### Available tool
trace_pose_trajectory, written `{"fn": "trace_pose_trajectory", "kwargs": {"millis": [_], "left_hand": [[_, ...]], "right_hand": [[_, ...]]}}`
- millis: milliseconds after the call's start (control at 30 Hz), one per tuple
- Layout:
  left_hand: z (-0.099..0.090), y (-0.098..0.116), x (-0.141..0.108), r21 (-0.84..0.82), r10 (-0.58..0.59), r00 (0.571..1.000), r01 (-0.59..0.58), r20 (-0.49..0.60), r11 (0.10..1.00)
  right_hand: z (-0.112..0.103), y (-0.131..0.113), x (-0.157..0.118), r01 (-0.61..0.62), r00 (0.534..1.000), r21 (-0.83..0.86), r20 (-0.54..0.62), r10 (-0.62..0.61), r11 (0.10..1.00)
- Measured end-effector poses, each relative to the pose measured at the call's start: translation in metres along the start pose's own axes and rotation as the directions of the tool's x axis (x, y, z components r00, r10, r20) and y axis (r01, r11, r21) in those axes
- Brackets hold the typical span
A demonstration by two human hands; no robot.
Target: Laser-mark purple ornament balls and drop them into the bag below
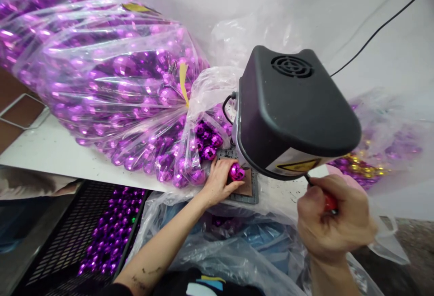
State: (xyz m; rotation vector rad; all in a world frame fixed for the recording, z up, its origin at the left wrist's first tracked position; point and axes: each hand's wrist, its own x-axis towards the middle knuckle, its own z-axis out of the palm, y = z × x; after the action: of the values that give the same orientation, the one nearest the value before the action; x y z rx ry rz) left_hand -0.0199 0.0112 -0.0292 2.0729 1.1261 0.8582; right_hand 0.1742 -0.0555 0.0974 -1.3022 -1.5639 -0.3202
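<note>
My left hand (221,180) is closed around a shiny purple mirror-faceted ball (236,172), thumb and fingers on its sides. The ball is over the brown pad on the grey base plate (252,196) of a black-hooded machine (294,106). At the machine's right side, my right hand (334,217) is wrapped round a red handle (330,202) on a dark rod. More purple balls (207,140) show in the mouth of a clear bag just beyond my left hand. The machine's hood hides whatever is directly under it.
A big clear bag of purple balls (111,74) fills the left of the white table (50,144). Below it stands a black crate (57,241) with purple balls. Clear plastic sheeting (210,246) hangs at the front edge. Gold and purple balls (362,167) lie at right.
</note>
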Motion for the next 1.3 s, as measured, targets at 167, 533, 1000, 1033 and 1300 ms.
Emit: {"fn": "trace_pose_trajectory", "kwargs": {"millis": [167, 533, 1000, 1033, 1300], "left_hand": [[-0.001, 0.001, 0.0, -0.005, 0.01, 1.0, -0.01, -0.007, 1.0], [0.001, 0.004, 0.001, 0.054, -0.01, 1.0, 0.01, -0.005, 0.998], [0.001, 0.004, 0.001, 0.055, 0.008, 1.0, -0.009, 0.006, 0.998], [0.001, 0.004, 0.001, 0.057, 0.007, 1.0, -0.007, 0.006, 0.998], [0.001, 0.004, 0.002, 0.054, 0.01, 1.0, -0.01, 0.003, 0.998]], "right_hand": [[0.009, 0.003, -0.012, -0.009, 1.0, 0.07, -0.007, 0.009, 0.998], [0.022, 0.009, -0.019, 0.005, 0.992, 0.144, -0.127, 0.013, 0.989], [0.042, 0.009, -0.024, 0.017, 0.962, 0.189, -0.272, 0.036, 0.982], [0.043, 0.008, -0.024, 0.014, 0.96, 0.185, -0.278, 0.039, 0.983], [0.061, 0.022, -0.046, -0.044, 0.972, 0.173, -0.22, 0.083, 0.984]]}}
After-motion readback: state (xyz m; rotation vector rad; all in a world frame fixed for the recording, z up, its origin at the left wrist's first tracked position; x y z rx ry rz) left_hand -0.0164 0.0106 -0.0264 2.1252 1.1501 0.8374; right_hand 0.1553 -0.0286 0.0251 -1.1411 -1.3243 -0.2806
